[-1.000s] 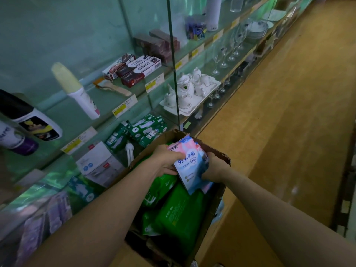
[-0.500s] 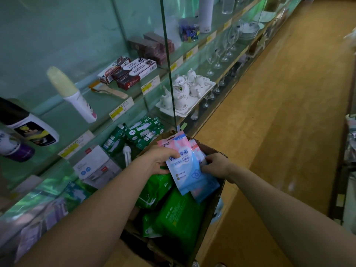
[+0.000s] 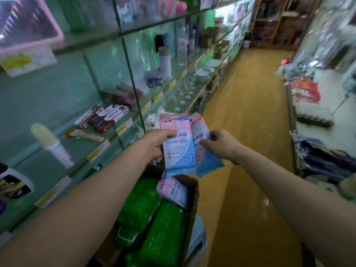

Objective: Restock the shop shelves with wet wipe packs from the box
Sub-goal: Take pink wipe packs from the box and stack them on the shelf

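My left hand (image 3: 156, 144) grips a pink-and-blue wet wipe pack (image 3: 178, 149) by its left edge, held upright above the cardboard box (image 3: 192, 201). My right hand (image 3: 221, 145) pinches a second pink-and-blue pack (image 3: 205, 158) just behind and to the right of the first. Inside the box lie another pink-and-blue pack (image 3: 172, 190) and several green wipe packs (image 3: 161, 230). The glass shelves (image 3: 107, 139) run along the left side.
The shelves hold toothpaste boxes (image 3: 102, 117), a white roll-on bottle (image 3: 52, 144), a white flask (image 3: 165, 63), wine glasses (image 3: 183, 93) and a tea set (image 3: 152, 119). A blue stool (image 3: 198, 236) stands under the box. The wooden aisle floor (image 3: 250, 112) stretches ahead; goods pile up at the right.
Both hands have lifted the pink-and-blue packs up out of the box and spread them apart. The view has tilted upward along the aisle.
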